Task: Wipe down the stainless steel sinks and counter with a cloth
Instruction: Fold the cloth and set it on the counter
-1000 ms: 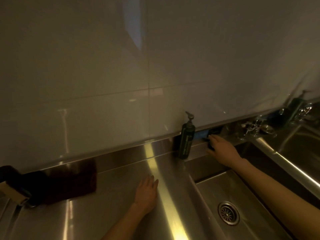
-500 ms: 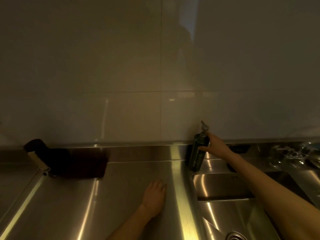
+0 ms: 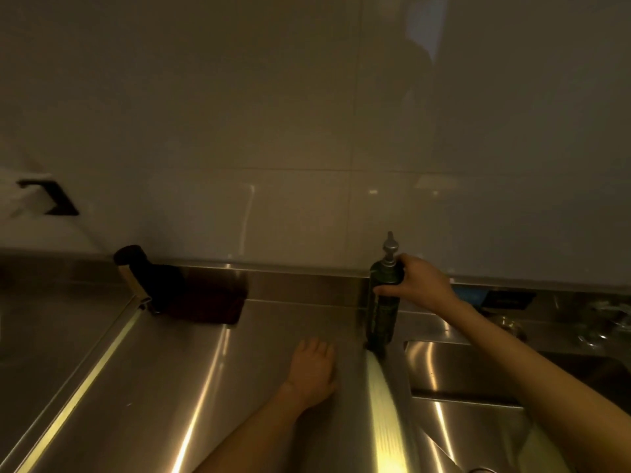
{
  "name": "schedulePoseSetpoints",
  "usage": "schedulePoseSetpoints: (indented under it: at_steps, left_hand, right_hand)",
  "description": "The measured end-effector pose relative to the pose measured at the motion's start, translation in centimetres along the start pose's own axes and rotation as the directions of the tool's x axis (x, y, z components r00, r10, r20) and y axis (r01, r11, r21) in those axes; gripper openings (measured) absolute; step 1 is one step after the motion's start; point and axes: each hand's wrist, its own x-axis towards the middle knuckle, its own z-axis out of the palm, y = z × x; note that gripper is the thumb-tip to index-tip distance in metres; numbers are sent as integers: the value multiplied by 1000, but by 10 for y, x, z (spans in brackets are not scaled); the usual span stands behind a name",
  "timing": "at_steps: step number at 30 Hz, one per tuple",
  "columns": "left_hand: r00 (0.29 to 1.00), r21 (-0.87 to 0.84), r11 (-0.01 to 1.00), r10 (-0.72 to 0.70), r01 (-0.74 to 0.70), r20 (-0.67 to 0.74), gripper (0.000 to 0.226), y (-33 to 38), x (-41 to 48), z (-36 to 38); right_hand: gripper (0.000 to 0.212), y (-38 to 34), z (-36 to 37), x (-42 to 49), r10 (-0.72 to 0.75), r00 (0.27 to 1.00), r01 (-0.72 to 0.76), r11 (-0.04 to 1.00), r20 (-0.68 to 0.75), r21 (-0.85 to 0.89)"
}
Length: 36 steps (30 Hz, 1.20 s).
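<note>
The sink [image 3: 461, 367] sits at lower right, sunk into the steel tabletop [image 3: 239, 370], with bright streaks of light running down both. The right hand [image 3: 418, 283] is now wrapped round the shoulder of the dark bottle [image 3: 380, 315], thumb below and fingers curled behind. Half a second ago only its fingertips were at the neck, and a second ago it was further right along the back ledge. The bottle stands upright at the sink's left rear corner, just by the upstand, its pump [image 3: 390, 247] clear above the grip. The left hand [image 3: 312, 372] stays where it was, palm down and fingers straight, flat on the tabletop just left of the bottle.

The view has swung up and left. The drain has dropped almost out at the bottom edge, and the sink's right side is cut off.

Behind the right forearm a blue patch [image 3: 473, 295] shows on the ledge, too dim to tell cloth from sponge. A black thing [image 3: 508, 299] lies beside it. The taps [image 3: 611, 319] at far right are a blur.

At left a dark object [image 3: 191, 298] rests against the upstand, its shape hard to read. On the tiled wall [image 3: 239, 131] a black fitting [image 3: 51, 199] has come into view.
</note>
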Motion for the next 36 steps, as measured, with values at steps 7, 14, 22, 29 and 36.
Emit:
schedulePoseSetpoints:
  at_steps: [7, 14, 22, 29, 36]
  left_hand:
    - [978, -288, 954, -135, 85, -161, 89, -47, -8, -8]
    - [973, -337, 936, -167, 104, -162, 64, -128, -28, -12]
    - [970, -331, 926, -224, 183, -90, 70, -211, -7, -2]
    - [961, -343, 908, -274, 243, -45, 64, -241, 23, 6]
    - [962, -334, 914, -265, 228, -68, 57, -258, 31, 14]
  right_hand:
    - [66, -88, 35, -11, -88, 996, 88, 994, 4, -66]
    - [65, -172, 87, 5, -151, 989, 151, 985, 6, -89]
    - [70, -221, 144, 52, -32, 999, 33, 997, 14, -73]
    - [71, -238, 176, 91, 70, 998, -71, 988, -11, -134]
    - [69, -247, 196, 105, 86, 995, -94, 981, -59, -169]
